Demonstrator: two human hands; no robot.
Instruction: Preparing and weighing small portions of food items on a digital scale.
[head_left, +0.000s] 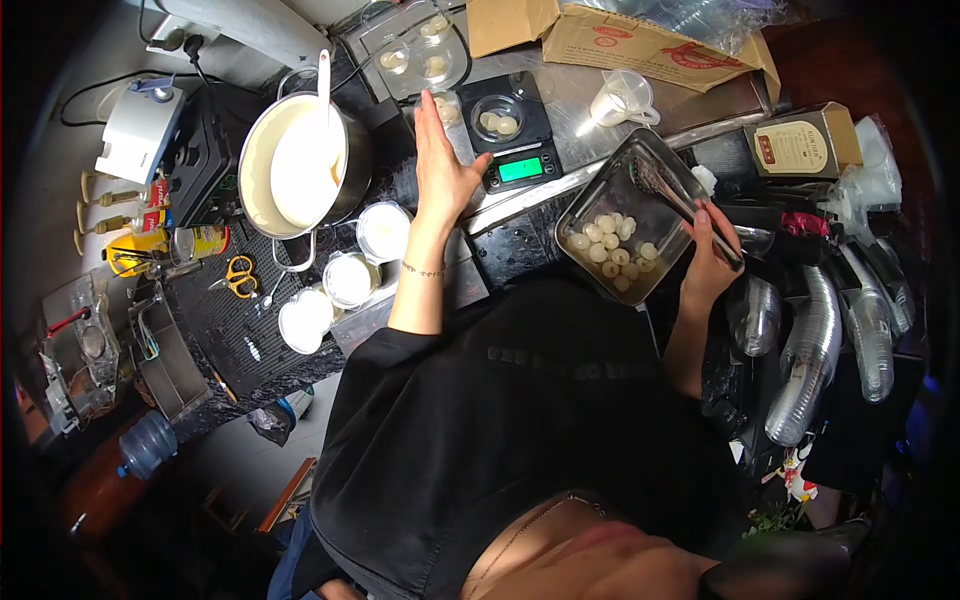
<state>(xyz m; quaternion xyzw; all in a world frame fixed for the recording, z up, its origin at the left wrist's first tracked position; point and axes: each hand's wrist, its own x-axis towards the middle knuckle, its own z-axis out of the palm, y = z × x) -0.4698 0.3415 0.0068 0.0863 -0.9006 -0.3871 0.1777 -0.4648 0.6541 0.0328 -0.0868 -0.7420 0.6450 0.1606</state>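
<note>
My left hand (444, 169) is raised with its fingers extended and the thumb apart, just left of a black digital scale (559, 166) with a lit green display. On the scale sits a clear plastic cup (498, 118) with a few pale round balls in it. My right hand (709, 259) grips the handle of a slotted metal spoon (679, 191), whose head rests in a rectangular metal tray (579, 196). Many pale, translucent balls (611, 241) lie in liquid at the tray's near end. More clear cups with balls (435, 64) stand beyond my left hand.
A large pot (255, 184) with pale contents stands at left, near lidded cups (351, 280) and yellow-handled scissors (240, 276). A plastic measuring jug (624, 97) stands behind the tray, before an open cardboard box (652, 46). Stacked clear cups (810, 352) lie at right.
</note>
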